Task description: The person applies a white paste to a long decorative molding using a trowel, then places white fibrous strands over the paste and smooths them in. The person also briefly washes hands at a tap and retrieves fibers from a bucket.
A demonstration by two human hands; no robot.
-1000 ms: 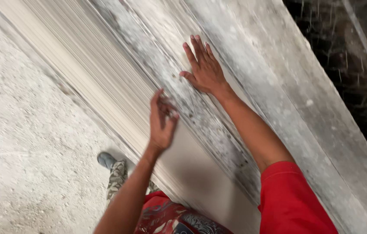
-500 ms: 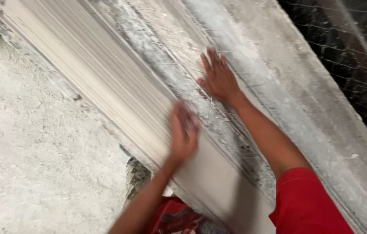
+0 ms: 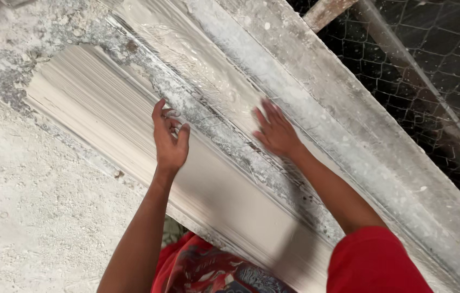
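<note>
Pressing wet plaster moulding (image 3: pixel 132 114) with spread right hand (image 3: pixel 276 133), curled left hand (image 3: pixel 169 142) fingers empty, risking smudged grooves.

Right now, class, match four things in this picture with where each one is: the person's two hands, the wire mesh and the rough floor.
Things:
1. left hand
2. right hand
3. dark hexagonal wire mesh
4. rough pale gritty floor

Places:
A. upper right, beyond the bench
B. lower left
C. flat on the clear plastic film
D. at the edge of the smooth pale plaster moulding

Pairs: 1-D, 2-C, 3-A, 4-B
</note>
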